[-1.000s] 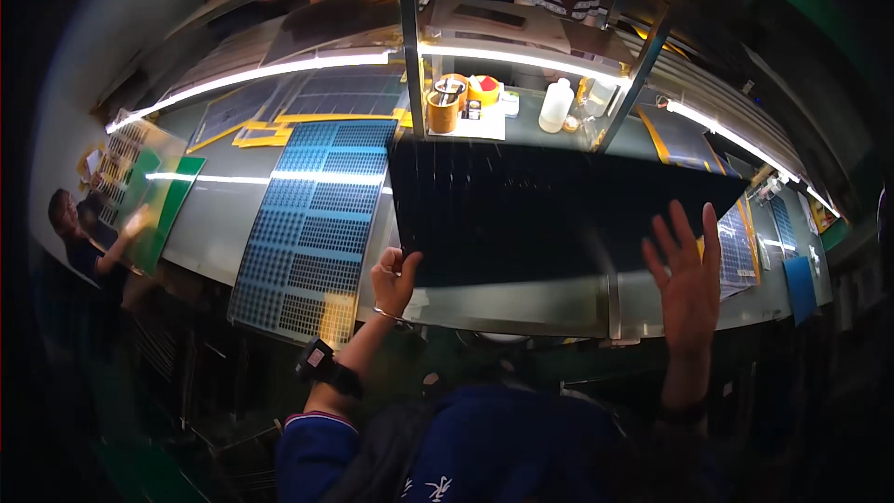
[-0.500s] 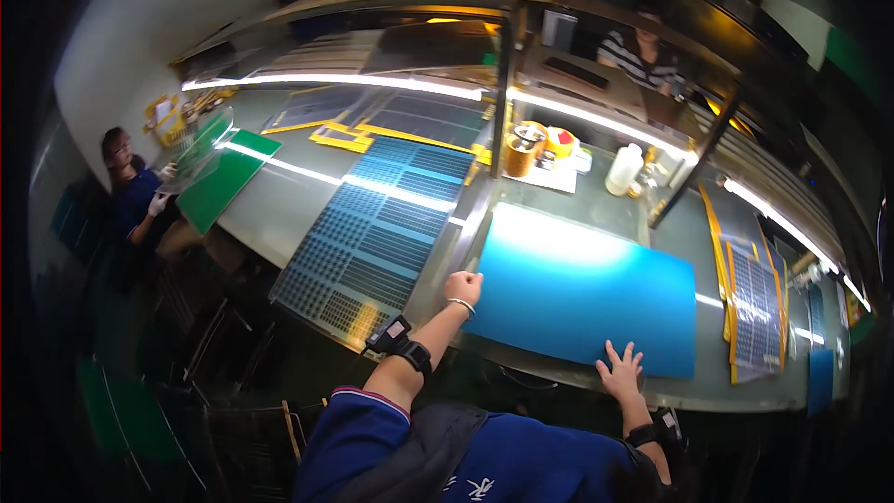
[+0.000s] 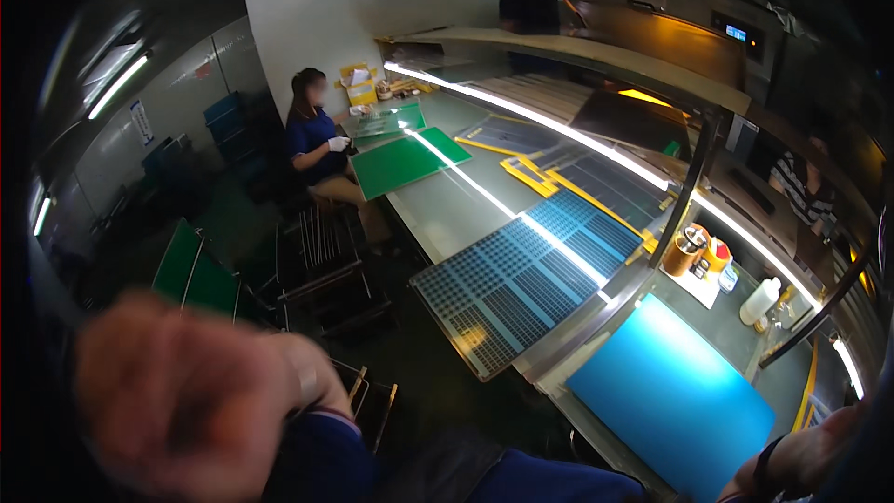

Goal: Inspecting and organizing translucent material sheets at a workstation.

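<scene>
My left hand [image 3: 182,401] is raised close to the camera at the lower left, away from the bench. It looks loosely curled, but blur hides how the fingers lie and whether anything is in them. At the right edge, my right hand [image 3: 843,424] is partly cut off and dark, with its fingers hidden. It is nearest to the plain blue sheet [image 3: 666,382], which lies flat on the bench; I cannot tell whether they touch. Left of that sheet lies a blue panel with rows of dark patterns [image 3: 531,275], its near corner jutting past the bench edge.
A seated co-worker [image 3: 317,135] in white gloves is beside a green panel [image 3: 410,163] on the bench [image 3: 447,214]. Yellow-edged films [image 3: 596,177] lie under the shelf [image 3: 559,51]. A white bottle [image 3: 760,301] and brown jar [image 3: 684,250] stand behind the blue sheet. Racks [image 3: 321,265] stand left.
The view has swung left. My left hand has left the blue sheet's edge and come up near the camera. My right hand now shows at the right edge, its spread fingers no longer visible.
</scene>
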The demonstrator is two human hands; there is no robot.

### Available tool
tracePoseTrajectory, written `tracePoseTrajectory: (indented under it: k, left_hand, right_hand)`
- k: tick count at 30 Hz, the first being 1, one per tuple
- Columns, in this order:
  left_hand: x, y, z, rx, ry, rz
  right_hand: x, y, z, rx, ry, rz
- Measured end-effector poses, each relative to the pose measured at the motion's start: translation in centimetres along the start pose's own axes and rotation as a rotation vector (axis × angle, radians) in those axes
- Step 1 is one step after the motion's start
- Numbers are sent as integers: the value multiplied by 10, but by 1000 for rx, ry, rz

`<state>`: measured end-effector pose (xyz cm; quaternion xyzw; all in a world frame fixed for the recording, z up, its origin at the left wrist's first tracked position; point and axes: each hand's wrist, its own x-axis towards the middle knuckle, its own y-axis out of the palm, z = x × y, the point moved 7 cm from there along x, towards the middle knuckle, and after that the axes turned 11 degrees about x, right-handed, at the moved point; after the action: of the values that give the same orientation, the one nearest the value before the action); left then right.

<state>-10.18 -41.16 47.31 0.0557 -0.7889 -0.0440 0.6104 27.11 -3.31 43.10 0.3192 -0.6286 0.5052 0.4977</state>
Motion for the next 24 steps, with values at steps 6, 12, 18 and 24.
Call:
tracePoseTrajectory:
  k: [6, 12, 18, 24]
  left_hand:
    - [15, -119, -84, 276, 114, -189]
    - [-2, -188, -126, 489, 165, -255]
    - [-7, -201, -105, 605, 85, -248]
    - [-45, -105, 6, 471, -262, -93]
  right_hand:
    - [26, 76, 21, 135, -12, 147]
    - [31, 83, 19, 171, -12, 137]
    - [25, 54, 1, 124, 31, 106]
    - [1, -12, -7, -21, 105, 16]
